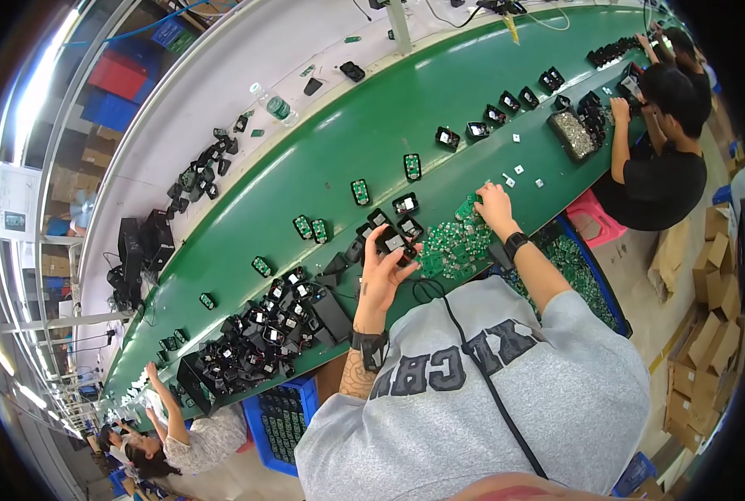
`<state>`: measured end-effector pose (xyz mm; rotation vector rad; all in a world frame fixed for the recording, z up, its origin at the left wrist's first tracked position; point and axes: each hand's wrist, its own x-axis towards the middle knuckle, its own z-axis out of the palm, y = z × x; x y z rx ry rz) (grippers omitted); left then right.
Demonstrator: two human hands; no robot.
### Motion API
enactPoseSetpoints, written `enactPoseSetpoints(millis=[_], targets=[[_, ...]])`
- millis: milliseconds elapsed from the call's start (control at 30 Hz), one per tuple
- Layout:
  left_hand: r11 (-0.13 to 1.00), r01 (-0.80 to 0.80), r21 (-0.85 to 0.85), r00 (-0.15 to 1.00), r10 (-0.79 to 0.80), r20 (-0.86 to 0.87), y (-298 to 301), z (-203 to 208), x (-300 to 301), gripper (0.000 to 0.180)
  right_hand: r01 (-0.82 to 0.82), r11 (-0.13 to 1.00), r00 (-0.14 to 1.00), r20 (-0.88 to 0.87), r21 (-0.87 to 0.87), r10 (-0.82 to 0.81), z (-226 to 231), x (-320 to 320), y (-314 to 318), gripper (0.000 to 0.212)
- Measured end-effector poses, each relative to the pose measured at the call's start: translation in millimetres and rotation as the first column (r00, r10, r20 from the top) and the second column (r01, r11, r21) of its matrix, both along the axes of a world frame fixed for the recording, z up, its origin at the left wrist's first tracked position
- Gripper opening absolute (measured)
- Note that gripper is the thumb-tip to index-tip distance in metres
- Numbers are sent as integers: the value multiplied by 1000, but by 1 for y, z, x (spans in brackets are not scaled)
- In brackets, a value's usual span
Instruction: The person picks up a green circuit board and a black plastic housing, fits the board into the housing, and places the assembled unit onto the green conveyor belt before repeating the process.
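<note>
My left hand grips a small black plastic housing with a pale part inside, its fingers curled round the edges. More open black housings lie just beyond it on the green bench. At the far right end of a loose heap of small green circuit boards, my right hand has its fingertips closed on a green circuit board. A few small white square pieces lie past that hand.
A big pile of black housings covers the bench on the left. Housings with boards stand along the green surface. A blue crate and a bin of boards are below the edge. A co-worker sits at the right.
</note>
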<state>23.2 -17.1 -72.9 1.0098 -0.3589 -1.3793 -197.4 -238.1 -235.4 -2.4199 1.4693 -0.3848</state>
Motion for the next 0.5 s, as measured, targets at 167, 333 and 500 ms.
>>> enactPoseSetpoints(millis=[167,333,500], targets=[[998,23,-64,966,-38,-257,-6,29,-5,64,-99,992,992,68,-84,104,10,-5,-9,22],[998,-44,-49,988,50,144,-3,44,-15,59,-187,752,566,695,632,-444,71,14,24,16],[997,-46,-61,960,61,275,-6,55,-18,49,-485,493,442,689,722,-574,159,21,87,19]])
